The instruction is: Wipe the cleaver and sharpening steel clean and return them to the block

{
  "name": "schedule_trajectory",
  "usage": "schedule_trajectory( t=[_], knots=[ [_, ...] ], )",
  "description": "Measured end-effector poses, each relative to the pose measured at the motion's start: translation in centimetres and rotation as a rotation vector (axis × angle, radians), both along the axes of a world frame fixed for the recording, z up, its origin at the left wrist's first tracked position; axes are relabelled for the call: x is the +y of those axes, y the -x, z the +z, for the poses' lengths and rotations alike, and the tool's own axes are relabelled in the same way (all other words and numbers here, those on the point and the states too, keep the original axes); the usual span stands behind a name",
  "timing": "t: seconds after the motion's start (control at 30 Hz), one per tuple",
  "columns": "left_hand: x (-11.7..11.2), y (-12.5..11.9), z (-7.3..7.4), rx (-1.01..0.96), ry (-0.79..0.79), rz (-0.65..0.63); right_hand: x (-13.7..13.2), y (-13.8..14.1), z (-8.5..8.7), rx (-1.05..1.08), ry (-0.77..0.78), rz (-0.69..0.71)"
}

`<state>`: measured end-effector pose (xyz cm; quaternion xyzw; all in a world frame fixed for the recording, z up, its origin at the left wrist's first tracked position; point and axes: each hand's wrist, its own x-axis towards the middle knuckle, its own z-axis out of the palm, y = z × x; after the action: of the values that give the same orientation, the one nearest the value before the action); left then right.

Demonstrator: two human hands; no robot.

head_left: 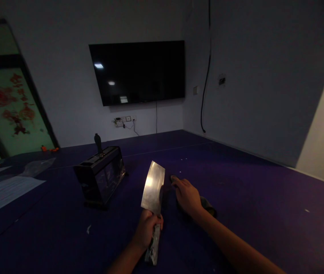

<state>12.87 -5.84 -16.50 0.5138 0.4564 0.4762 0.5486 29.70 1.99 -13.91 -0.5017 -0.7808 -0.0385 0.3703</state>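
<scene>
My left hand (147,230) is closed around the lower end of a cleaver (154,186), where its broad metal blade meets the pale, worn-looking handle. The blade points up and away from me and catches the light. To its right my right hand (188,196) has its fingers curled, with a small dark tip showing past them; what they hold is too dark to name. A dark rounded object (208,206) shows behind the right wrist, mostly hidden. Left of the cleaver stands a black knife block (101,179) with one dark handle sticking out of its top.
The purple tabletop (250,213) carries a few white scraps. Printed paper (10,192) and clear plastic wrapping (39,166) lie at the left. A television (139,72) hangs on the far wall, and a black cable (206,80) dangles near the corner.
</scene>
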Motion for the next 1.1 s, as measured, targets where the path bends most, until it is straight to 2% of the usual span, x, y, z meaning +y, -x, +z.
schedule_trajectory(
  t=[0.33, 0.67, 1.1],
  knots=[
    [0.8, 0.0, -0.8, 0.03, 0.071, 0.061, -0.5, 0.3, -0.1, 0.02, -0.067, 0.052],
    [0.5, -0.2, -0.1, 0.089, 0.074, -0.016, -0.6, 0.4, -0.1, 0.001, -0.057, 0.088],
    [0.5, -0.4, 0.7, 0.093, -0.016, -0.054, -0.2, 0.2, -0.2, 0.023, -0.025, 0.07]
  ],
)
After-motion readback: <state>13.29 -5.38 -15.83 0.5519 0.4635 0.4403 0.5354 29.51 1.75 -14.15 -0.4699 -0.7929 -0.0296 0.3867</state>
